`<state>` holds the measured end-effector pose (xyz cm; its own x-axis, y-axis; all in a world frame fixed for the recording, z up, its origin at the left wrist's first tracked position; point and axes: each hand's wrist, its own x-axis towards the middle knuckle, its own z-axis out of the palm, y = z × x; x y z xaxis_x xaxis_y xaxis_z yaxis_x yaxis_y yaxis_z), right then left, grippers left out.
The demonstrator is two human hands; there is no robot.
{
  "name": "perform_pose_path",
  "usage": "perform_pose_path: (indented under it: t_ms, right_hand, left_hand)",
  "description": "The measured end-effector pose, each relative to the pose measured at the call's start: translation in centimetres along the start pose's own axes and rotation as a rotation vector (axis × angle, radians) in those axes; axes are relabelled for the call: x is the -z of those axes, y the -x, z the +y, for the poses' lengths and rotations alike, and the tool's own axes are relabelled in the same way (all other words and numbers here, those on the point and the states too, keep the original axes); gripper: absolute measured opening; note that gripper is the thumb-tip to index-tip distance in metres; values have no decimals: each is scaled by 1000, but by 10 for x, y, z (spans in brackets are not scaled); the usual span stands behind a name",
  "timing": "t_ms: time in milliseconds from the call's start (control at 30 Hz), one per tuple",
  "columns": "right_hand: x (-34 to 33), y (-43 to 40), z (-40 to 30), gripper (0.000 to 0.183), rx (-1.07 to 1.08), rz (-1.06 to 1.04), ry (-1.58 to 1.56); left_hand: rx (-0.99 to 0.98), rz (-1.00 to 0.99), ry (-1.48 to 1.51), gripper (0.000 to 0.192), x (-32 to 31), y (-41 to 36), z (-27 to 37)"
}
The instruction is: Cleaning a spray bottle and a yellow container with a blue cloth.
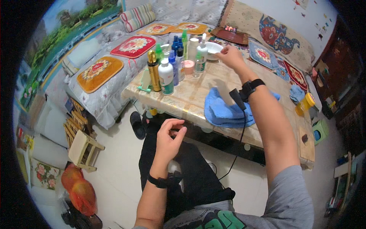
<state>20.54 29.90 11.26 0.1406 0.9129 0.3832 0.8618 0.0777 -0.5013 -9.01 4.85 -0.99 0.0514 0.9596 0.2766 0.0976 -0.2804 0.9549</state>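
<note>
My right hand (231, 58) reaches over the far side of the table, right by the rim of a white bowl (213, 47). Its fingers are bent together, and whether anything small sits between them is hidden. Over my lap hangs my left hand (169, 138), fingers curled, a gap at the thumb, nothing in it. Left of the bowl stand a white pump bottle (202, 51), a small clear bottle with a green cap (198, 65) and a pink jar (188, 67). A folded blue towel (226, 113) lies beneath my right forearm.
Nearer left on the table (197, 94) stand a gold spray bottle (153, 74), a white bottle with a green base (166, 78) and a green-framed mirror (145, 81). At right are a yellow-lidded jar (305, 104) and a wooden board (306, 143). A black cable (239, 146) hangs over the front edge.
</note>
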Motion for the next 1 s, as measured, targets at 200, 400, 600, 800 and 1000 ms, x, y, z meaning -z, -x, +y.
perform_pose_path:
  t_ms: [200,400,600,800,1000]
  right_hand:
    - [121,16,104,40,-191,159,-63]
    - [225,55,217,35,-447,321,47]
    - [307,113,319,42,-417,569,378]
    - [319,144,394,83,-589,441,580]
    - [279,134,420,94,-705,447,365]
  left_hand:
    - [-116,-81,-21,22,-35,-9,23]
    - [-226,-261,-295,37,-80,-21,29]
    - [-417,-333,-665,52,-125,-33,-9]
    - [-429,-344,-727,56,-135,-36,-11]
    - [-447,-309,-721,55,-128,-33,-12]
